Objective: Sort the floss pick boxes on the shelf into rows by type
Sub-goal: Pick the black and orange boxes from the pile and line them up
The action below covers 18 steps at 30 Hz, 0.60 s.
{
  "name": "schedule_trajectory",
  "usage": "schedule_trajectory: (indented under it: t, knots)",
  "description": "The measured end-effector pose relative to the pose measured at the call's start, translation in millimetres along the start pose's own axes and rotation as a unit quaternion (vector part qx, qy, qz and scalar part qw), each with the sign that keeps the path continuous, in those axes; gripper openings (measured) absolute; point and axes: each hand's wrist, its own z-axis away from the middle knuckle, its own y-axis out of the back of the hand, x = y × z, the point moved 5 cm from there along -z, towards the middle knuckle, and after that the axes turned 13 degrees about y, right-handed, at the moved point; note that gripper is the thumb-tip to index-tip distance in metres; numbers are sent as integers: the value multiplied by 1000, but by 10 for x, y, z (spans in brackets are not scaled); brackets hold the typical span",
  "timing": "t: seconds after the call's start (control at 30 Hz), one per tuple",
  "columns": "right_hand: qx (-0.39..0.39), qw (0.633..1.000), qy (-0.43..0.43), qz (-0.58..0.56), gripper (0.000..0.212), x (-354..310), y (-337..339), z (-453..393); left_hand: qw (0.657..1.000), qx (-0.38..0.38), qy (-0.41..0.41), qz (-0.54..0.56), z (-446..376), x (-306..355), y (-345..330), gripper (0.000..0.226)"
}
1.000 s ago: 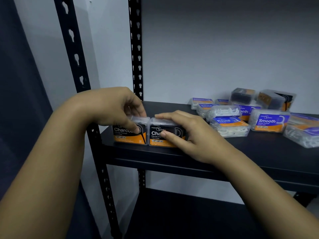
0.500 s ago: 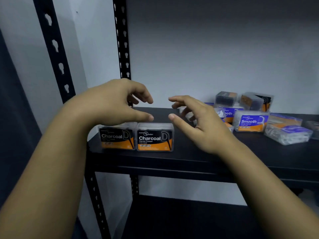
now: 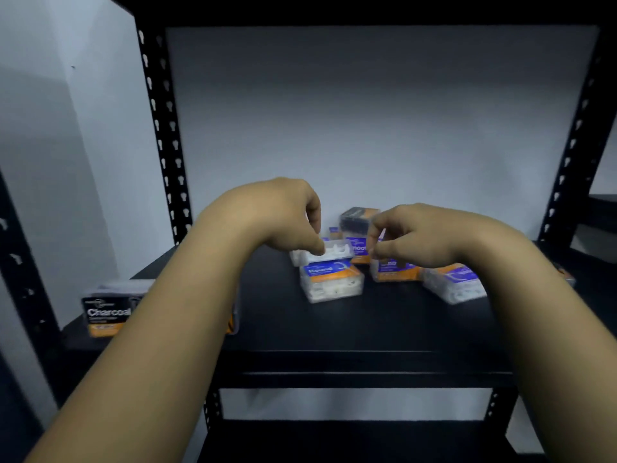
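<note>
Crowding the shelf: blurred floss boxes under both hands' loosely curled, seemingly empty fingers.

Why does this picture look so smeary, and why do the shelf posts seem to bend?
Head view: motion blur softens everything; the Charcoal box label reads, the Round box label barely. The wide-angle lens bows the posts outward. Light is dim and cool, the shelf nearly black, no glare. Both the left hand and the right hand look soft-edged.
</note>
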Motion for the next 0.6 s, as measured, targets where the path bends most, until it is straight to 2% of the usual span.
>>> schedule_trajectory:
  t: [0.13,0.37,0.53,0.6]
  knots:
    - [22,1000,2,-21,9,350,159,68,1000,-21,6,-18,-231,378,-134,17]
    - [33,999,-4,-2,8,920,418,-18,999,-25,42,-21,-609,804,-277,24]
    - [28,1000,1,0,9,1159,532,-243,995,-19,85,40,-873,919,-272,25]
    - [38,999,14,-7,10,1228,546,-321,991,16,104,80,-970,917,-275,23]
